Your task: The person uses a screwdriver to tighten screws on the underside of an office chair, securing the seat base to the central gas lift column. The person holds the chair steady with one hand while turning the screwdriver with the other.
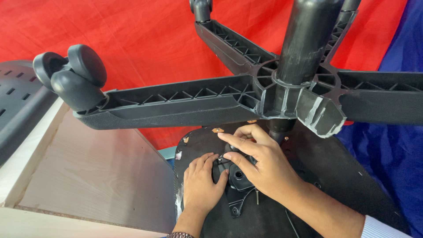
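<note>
**Two hands on the mechanism under an upturned office chair**

Head view: An office chair lies upside down, and the camera looks at its underside. The black star base (282, 94) fills the upper part of the picture, with ribbed plastic legs that go out to the left, to the right and upward. At the end of the left leg sits a black double caster wheel (72, 77). The thick black centre column (306, 42) rises from the hub toward the camera. One short leg stub (320, 115) near the hub looks broken or cut, with pale worn edges.

Below the base is the dark underside of the seat (348, 176). On it, just under the column, sits the black tilt mechanism (238, 178). Both hands rest on this mechanism. The left hand (200, 185) lies flat, fingers bent and pressing on its left side; it does not close around anything. A bracelet (179, 235) shows at the wrist. The right hand (260, 165) comes from the lower right, with the index finger stretched to the left over the mechanism and the other fingers curled on its top; whether it grips a part, I cannot tell. A small screw (257, 197) lies on the seat just beside the right hand.

At the left is a light wooden surface (92, 176), and at the far left a grey perforated panel (17, 101). Behind everything hangs a red cloth (145, 39), with a blue cloth (392, 145) at the right.
</note>
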